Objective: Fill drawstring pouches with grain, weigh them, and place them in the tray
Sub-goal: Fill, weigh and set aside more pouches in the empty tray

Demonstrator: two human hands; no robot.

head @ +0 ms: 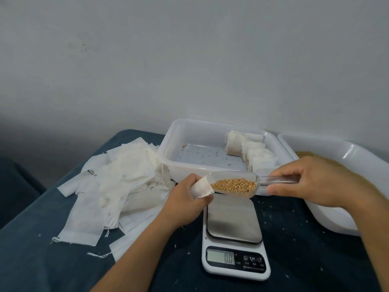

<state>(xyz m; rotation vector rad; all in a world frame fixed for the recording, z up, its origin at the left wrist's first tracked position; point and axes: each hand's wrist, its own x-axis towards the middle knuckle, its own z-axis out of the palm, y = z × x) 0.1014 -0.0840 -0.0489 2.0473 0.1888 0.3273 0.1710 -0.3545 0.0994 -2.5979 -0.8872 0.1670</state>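
Nearest, the scale (235,239) reads 0.0 with its platform bare. Above it, the right hand (311,182) pinches the handle of a clear scoop (237,184) lying left-right, its grain-filled mouth pointing left into a pouch (202,188) that the left hand (187,194) grips with curled fingers, just before the tray (168,152).

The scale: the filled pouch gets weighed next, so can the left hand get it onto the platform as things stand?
Probably yes. The left hand grips the pouch just above the scale, whose platform is bare; nothing lies between them.
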